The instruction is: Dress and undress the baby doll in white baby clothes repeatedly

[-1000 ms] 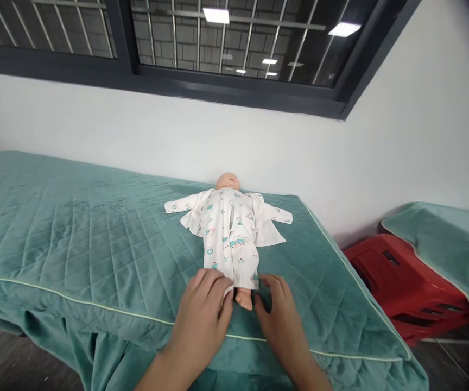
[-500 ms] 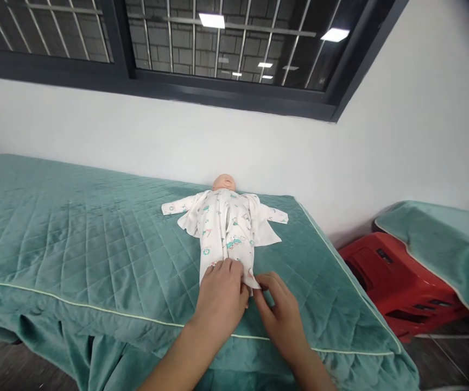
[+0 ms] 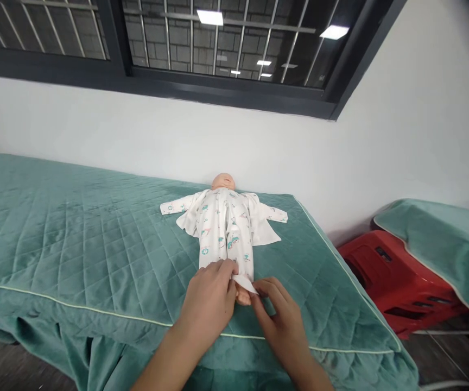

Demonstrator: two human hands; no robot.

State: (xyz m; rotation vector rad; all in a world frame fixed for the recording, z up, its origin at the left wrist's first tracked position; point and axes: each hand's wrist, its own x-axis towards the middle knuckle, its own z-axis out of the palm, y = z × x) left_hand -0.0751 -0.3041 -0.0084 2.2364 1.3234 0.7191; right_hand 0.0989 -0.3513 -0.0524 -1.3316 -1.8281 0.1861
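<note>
A baby doll [image 3: 223,181] lies on its back, its head toward the wall. It has on a white printed top [image 3: 266,232] spread out at the sides and white printed trousers [image 3: 240,241]. My left hand [image 3: 212,293] is closed on the near end of the trouser legs, at the left side of the right-hand cuff. The fingertips of my right hand [image 3: 274,304] pinch the other side of that cuff. Between my hands the doll's foot [image 3: 242,296] shows below the cuff edge. The other foot is hidden behind my left hand.
The doll lies on a green quilted bed cover [image 3: 96,244] with pale piping along its edge. A white wall [image 3: 169,136] and a dark-framed barred window [image 3: 226,92] stand behind. At right, red plastic stools [image 3: 397,277] sit under another green cover [image 3: 442,233].
My left hand has shifted slightly left and down. The cuff between my hands is now pulled open and back, and the doll's foot has come into view.
</note>
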